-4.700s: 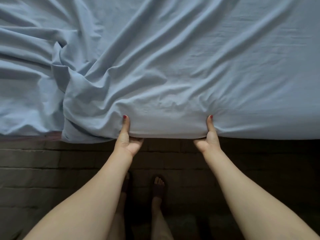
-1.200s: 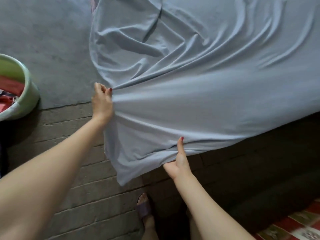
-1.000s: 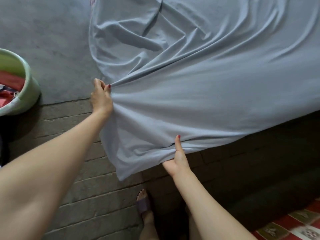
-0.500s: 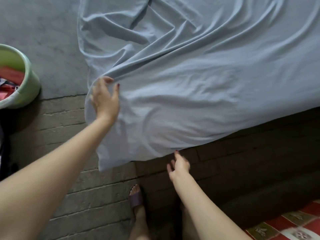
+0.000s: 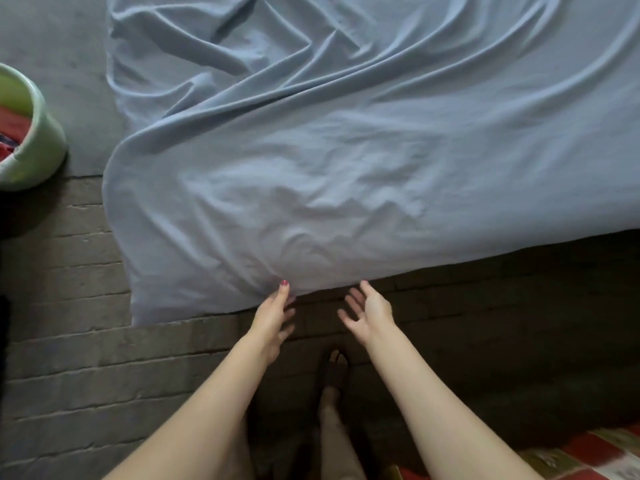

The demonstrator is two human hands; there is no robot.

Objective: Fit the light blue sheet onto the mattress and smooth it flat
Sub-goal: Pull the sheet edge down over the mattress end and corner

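Green basin (image 5: 33, 140) left of sheet (image 5: 346, 168)

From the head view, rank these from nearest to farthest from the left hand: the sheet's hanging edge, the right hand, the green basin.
1. The sheet's hanging edge: the left hand has a fingertip at it, straight ahead.
2. The right hand: beside it to the right, open, apart from the sheet.
3. The green basin: far left, on the floor.

dim grey brick floor (image 5: 69, 358), green tub (image 5: 34, 147) at left, red patterned mat (image 5: 595, 455)
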